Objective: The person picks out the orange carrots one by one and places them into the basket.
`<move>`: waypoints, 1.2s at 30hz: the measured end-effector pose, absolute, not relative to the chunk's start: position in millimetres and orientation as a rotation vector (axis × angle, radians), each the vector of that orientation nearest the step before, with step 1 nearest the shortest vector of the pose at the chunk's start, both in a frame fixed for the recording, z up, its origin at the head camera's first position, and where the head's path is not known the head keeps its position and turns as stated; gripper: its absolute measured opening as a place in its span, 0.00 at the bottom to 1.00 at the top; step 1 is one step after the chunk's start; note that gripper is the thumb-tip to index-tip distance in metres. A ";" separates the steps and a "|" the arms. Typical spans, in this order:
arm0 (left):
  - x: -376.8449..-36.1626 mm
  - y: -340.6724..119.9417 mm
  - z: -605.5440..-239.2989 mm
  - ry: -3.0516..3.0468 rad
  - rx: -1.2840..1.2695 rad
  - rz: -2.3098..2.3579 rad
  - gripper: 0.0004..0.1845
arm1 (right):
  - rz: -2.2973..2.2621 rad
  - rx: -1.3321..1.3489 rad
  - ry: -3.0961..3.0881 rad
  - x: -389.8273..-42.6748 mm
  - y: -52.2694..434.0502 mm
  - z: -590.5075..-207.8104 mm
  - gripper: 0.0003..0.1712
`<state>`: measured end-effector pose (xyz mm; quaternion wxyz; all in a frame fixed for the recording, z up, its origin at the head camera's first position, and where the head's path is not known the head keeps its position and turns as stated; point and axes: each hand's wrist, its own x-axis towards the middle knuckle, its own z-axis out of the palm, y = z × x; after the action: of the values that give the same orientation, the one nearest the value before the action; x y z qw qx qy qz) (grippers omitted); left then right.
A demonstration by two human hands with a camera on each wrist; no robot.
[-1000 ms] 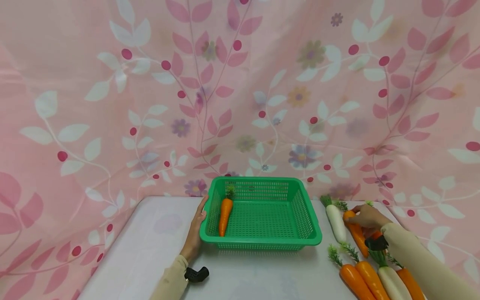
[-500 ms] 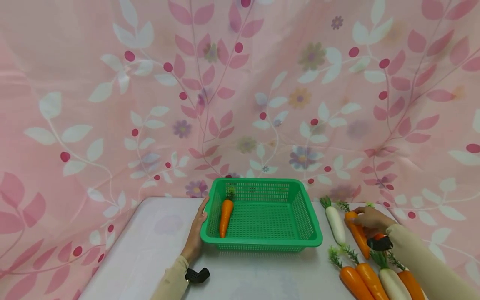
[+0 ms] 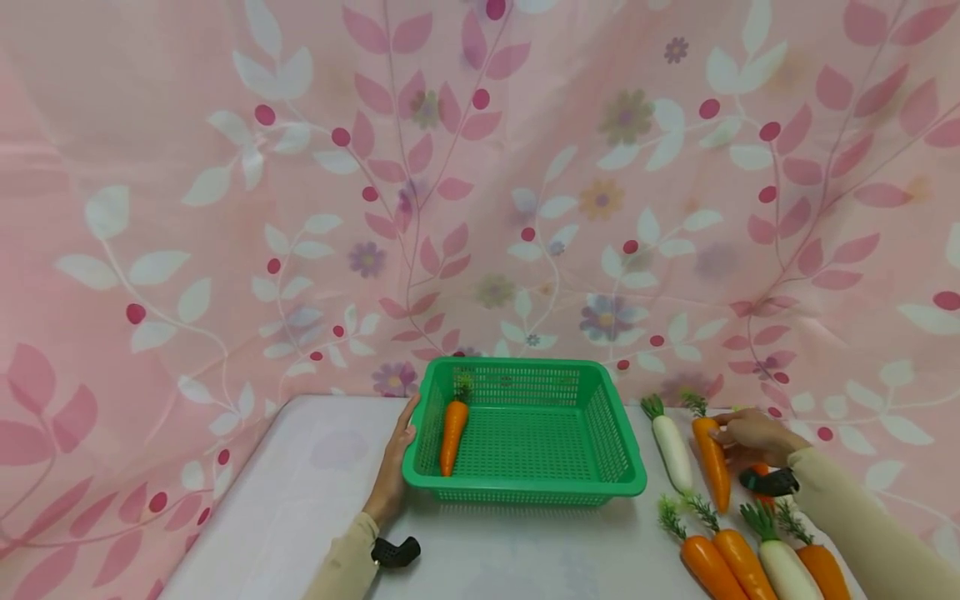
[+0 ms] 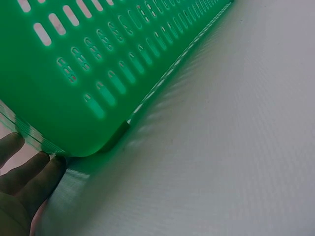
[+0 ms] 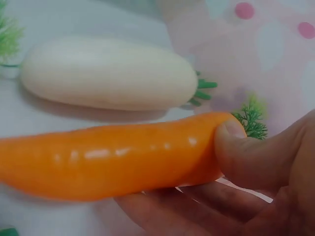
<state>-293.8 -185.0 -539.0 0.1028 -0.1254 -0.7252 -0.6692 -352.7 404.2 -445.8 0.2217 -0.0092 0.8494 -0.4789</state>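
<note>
My right hand (image 3: 759,437) pinches an orange carrot (image 3: 711,458) near its leafy top, at the right of the table. In the right wrist view the thumb lies on top of the carrot (image 5: 113,160) and the fingers reach beneath it. A white radish (image 3: 672,452) with green stalks lies just left of that carrot. My left hand (image 3: 393,467) rests along the left side of a green plastic basket (image 3: 525,482), its fingers extended. The left wrist view shows those fingertips (image 4: 42,172) against the basket's lower corner. One carrot (image 3: 452,437) lies inside the basket, at its left.
Two more carrots (image 3: 712,567), another white radish (image 3: 787,570) and a further carrot (image 3: 823,570) lie at the front right. Something orange (image 3: 762,483) shows partly under the right wrist. A pink floral cloth (image 3: 495,208) hangs behind the white table (image 3: 300,492).
The carrot in my right hand has turned more upright, its tip swinging left, and the right hand has moved slightly to the right. The left hand stays at the basket.
</note>
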 end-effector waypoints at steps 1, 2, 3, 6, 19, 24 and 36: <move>-293.2 -184.4 -538.8 -2.134 -0.366 -1.977 0.27 | -1.332 -0.023 2.341 -352.9 404.8 -444.2 0.37; -292.6 -183.9 -538.5 -2.131 -0.362 -1.980 0.27 | -1.347 -0.028 2.327 -353.1 405.6 -442.6 0.37; -292.1 -183.5 -538.0 -2.128 -0.358 -1.981 0.27 | -1.367 -0.025 2.309 -353.4 406.2 -440.9 0.37; -291.6 -183.4 -537.7 -2.127 -0.358 -1.984 0.27 | -1.420 -0.047 2.231 -355.2 408.2 -436.5 0.39; -285.6 -186.4 -524.7 -2.142 -0.400 -1.987 0.28 | -1.592 -0.152 2.039 -363.3 391.2 -418.0 0.33; -276.5 -182.6 -509.5 -2.161 -0.415 -1.998 0.28 | -1.637 -0.164 2.058 -365.7 375.7 -401.3 0.30; -275.9 -182.4 -508.9 -2.168 -0.413 -1.990 0.28 | -1.626 -0.255 2.011 -363.4 335.8 -367.5 0.38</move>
<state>-275.9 -182.4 -508.9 0.0848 -0.1383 -0.7270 -0.6672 -363.4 335.8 -367.5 0.2681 -0.0944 0.7456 -0.6027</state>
